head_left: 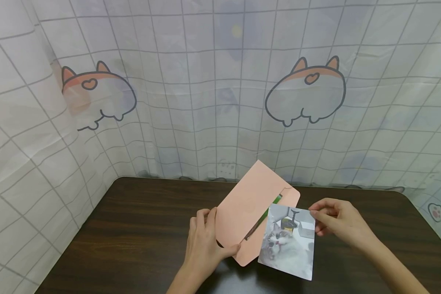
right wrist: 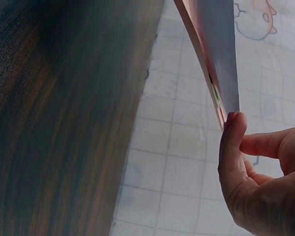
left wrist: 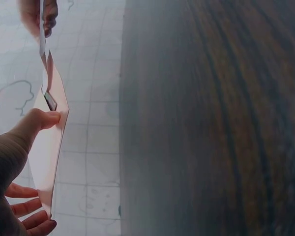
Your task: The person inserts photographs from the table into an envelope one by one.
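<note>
A pink envelope (head_left: 246,196), tilted with its opening toward the lower right, is held above the table. My left hand (head_left: 205,241) grips its lower left edge, thumb on the near face and fingers round the far side. Inside the opening shows the green and dark edge of another card (head_left: 262,218). My right hand (head_left: 339,220) pinches the upper right corner of a photo (head_left: 290,245) of a white and grey cat. The photo overlaps the envelope's lower right part in the head view. Edge-on in the right wrist view, the photo (right wrist: 223,54) hangs beside the envelope (right wrist: 199,46).
Below the hands lies a dark brown wood-grain table (head_left: 139,228). Behind it hangs a white grid-patterned curtain (head_left: 191,102) with cartoon corgi drawings, which also runs along the left side. The curtain's lower edge meets the table's back edge.
</note>
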Motion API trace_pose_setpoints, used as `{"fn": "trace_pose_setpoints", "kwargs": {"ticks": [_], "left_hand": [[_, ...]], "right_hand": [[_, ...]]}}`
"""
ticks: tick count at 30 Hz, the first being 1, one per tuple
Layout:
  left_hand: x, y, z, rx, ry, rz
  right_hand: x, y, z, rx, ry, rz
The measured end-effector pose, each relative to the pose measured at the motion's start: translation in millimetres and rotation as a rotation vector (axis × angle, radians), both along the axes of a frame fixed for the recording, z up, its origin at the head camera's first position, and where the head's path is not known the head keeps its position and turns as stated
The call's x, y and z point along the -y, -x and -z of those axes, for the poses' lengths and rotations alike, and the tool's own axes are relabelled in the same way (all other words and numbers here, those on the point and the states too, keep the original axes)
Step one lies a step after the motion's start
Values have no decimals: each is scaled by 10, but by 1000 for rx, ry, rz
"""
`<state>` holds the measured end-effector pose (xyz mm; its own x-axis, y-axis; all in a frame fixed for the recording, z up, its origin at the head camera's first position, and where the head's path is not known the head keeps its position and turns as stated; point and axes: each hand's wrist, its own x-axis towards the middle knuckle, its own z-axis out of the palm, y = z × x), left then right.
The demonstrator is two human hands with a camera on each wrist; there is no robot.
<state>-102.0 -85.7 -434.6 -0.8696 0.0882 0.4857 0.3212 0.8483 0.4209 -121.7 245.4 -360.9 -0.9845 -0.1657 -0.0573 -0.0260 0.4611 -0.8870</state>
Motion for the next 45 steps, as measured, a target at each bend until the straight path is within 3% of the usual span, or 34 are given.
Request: {"fn": "trace_pose_setpoints", "kwargs": {"ticks": [8,19,27,41,45], "left_hand": [[-3,3,1,-12,1,-3],[-12,0,6,23,6,-13],[-10,-7,17,11,-4,-13],[-33,-17,9,-19,-13,-7],[-40,-20,16,3,-15,-11]], "right_hand": [[42,-20,78,-35,22,28],[166,-67,150,-111,57,139],[254,-124,217,-158,86,210],[358,-178,239,-213,10,322],[375,-180,237,-244,-8,343]]}}
